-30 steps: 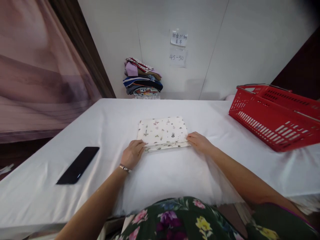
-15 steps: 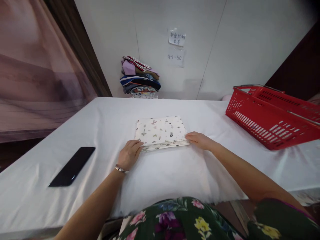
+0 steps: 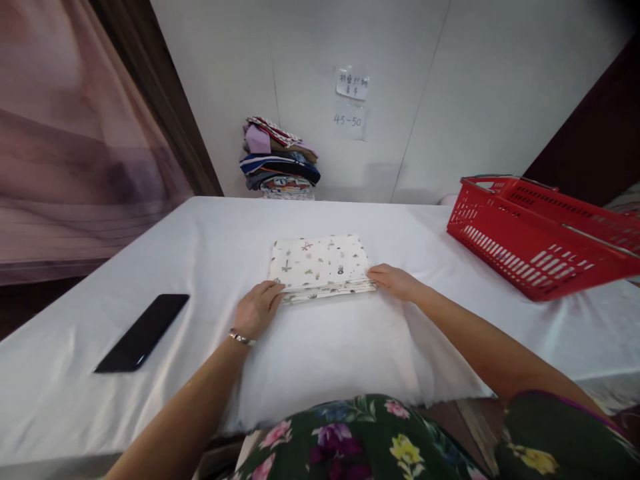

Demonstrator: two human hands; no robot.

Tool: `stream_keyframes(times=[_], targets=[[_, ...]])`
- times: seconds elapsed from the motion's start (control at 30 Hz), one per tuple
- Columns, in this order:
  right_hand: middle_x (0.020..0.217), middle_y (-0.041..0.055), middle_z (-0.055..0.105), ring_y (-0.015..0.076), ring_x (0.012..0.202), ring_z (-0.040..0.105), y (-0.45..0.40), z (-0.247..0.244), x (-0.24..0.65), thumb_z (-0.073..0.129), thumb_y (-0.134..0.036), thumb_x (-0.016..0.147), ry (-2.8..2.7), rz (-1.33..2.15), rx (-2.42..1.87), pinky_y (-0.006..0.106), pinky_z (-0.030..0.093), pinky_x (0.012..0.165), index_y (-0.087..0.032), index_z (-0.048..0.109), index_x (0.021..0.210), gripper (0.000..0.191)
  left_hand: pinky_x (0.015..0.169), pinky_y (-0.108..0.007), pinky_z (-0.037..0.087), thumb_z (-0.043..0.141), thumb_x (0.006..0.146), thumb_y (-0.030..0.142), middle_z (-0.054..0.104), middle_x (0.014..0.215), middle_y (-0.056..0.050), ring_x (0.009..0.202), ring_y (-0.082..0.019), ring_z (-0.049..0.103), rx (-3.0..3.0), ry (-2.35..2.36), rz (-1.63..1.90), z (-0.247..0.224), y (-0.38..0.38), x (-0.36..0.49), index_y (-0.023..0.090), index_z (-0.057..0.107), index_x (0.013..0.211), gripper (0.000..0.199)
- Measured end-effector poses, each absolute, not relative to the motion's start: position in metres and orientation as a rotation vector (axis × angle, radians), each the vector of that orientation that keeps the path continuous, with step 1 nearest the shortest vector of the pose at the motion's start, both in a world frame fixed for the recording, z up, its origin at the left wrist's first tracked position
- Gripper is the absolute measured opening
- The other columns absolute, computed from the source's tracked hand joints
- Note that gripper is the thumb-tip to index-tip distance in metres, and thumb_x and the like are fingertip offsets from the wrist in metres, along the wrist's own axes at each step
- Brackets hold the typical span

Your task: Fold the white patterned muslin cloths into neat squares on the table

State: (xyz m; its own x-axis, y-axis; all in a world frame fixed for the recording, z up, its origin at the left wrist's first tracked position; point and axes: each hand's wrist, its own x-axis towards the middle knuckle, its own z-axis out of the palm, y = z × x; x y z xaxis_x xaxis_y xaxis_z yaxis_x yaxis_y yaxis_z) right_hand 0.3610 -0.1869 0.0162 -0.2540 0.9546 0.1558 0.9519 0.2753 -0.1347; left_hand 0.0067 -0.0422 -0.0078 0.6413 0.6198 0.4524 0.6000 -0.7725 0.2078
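Observation:
A white cloth with small printed figures (image 3: 320, 262) lies folded in several layers in the middle of the table. At its near left corner is my left hand (image 3: 257, 308), with a bracelet at the wrist; its fingers and thumb pinch the folded edge. My right hand (image 3: 395, 281) grips the near right corner between thumb and fingers. Both hands rest low, close to the tabletop. The layers show along the near edge, between the two hands.
The table has a white cover (image 3: 215, 247). A black phone (image 3: 143, 333) lies at the left, and a red basket (image 3: 540, 240) stands at the right. Against the back wall is a stack of folded clothes (image 3: 280, 160). Two paper notes (image 3: 351, 87) hang above.
The view has shifted slightly. Both hands keep their hold on the folded cloth, and the cloth looks the same as before.

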Motion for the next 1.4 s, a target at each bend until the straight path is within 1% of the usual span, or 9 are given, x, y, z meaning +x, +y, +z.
stream_keyframes(times=[0.1,0.17,0.27,0.43,0.7,1.03,1.1,1.27,1.4], targets=[[0.115,0.008,0.057,0.0206,0.105,0.051,-0.187,0.012,0.362,0.039,-0.018,0.086,-2.29,-0.042,-1.766,0.035,0.047,0.085,-0.021,0.057,0.111,0.031,0.069,-0.026,0.049,0.036,0.088,0.037,0.056,0.119,0.0,0.094,-0.015,0.059,2.758,1.056,0.706,-0.007,-0.044,0.005,0.028,0.055,0.114,0.033],[0.114,0.0086,0.057,0.0205,0.104,0.051,-0.188,0.011,0.362,0.038,-0.019,0.088,-2.216,-0.098,-1.776,0.035,0.047,0.085,-0.02,0.057,0.111,0.03,0.072,-0.025,0.049,0.036,0.088,0.037,0.055,0.121,0.001,0.097,-0.015,0.059,2.752,1.029,0.697,-0.007,-0.044,0.004,0.029,0.055,0.113,0.032],[0.111,0.0088,0.057,0.0204,0.102,0.052,-0.191,0.009,0.359,0.037,-0.019,0.088,-2.169,-0.134,-1.783,0.035,0.047,0.084,-0.02,0.057,0.11,0.029,0.076,-0.027,0.049,0.034,0.089,0.034,0.057,0.117,0.0,0.103,-0.017,0.057,2.749,1.031,0.725,-0.006,-0.043,0.003,0.027,0.057,0.109,0.032],[0.109,0.0085,0.057,0.0205,0.102,0.051,-0.199,0.006,0.35,0.037,-0.019,0.088,-2.188,-0.126,-1.771,0.034,0.047,0.083,-0.02,0.057,0.107,0.028,0.077,-0.028,0.049,0.031,0.09,0.031,0.058,0.114,-0.003,0.101,-0.017,0.057,2.75,1.034,0.781,-0.006,-0.042,0.004,0.022,0.056,0.108,0.032],[0.11,0.0081,0.056,0.0202,0.102,0.051,-0.202,0.003,0.345,0.038,-0.021,0.088,-2.114,-0.051,-1.763,0.036,0.047,0.086,-0.02,0.057,0.108,0.027,0.072,-0.027,0.049,0.031,0.09,0.031,0.057,0.112,-0.003,0.096,-0.017,0.058,2.728,1.071,0.743,-0.005,-0.043,0.005,0.022,0.054,0.105,0.029],[0.116,0.0094,0.052,0.0225,0.107,0.049,-0.208,0.0,0.343,0.041,-0.023,0.086,-2.163,-0.006,-1.749,0.04,0.046,0.088,-0.022,0.054,0.114,0.03,0.079,-0.028,0.048,0.032,0.09,0.03,0.055,0.11,-0.005,0.097,-0.017,0.057,2.673,0.963,0.771,-0.01,-0.038,0.003,0.021,0.052,0.104,0.026],[0.116,0.0095,0.053,0.0228,0.106,0.049,-0.206,-0.001,0.345,0.041,-0.025,0.086,-2.154,0.003,-1.775,0.04,0.046,0.088,-0.022,0.055,0.113,0.03,0.076,-0.027,0.048,0.034,0.089,0.032,0.055,0.111,-0.004,0.094,-0.016,0.058,2.664,0.952,0.765,-0.008,-0.04,0.002,0.022,0.052,0.105,0.026],[0.114,0.0078,0.054,0.0225,0.106,0.05,-0.201,-0.001,0.345,0.041,-0.026,0.087,-2.096,0.038,-1.838,0.04,0.045,0.09,-0.023,0.057,0.109,0.028,0.063,-0.024,0.048,0.045,0.084,0.041,0.053,0.117,-0.003,0.067,-0.009,0.06,2.641,0.983,0.763,-0.004,-0.045,-0.001,0.026,0.051,0.113,0.033],[0.118,0.0081,0.051,0.0231,0.109,0.048,-0.206,0.001,0.344,0.044,-0.031,0.085,-2.135,0.059,-1.823,0.039,0.045,0.091,-0.023,0.053,0.115,0.032,0.061,-0.023,0.048,0.048,0.082,0.042,0.051,0.12,-0.002,0.063,-0.007,0.059,2.671,0.94,0.671,-0.004,-0.046,-0.001,0.029,0.05,0.115,0.036]])
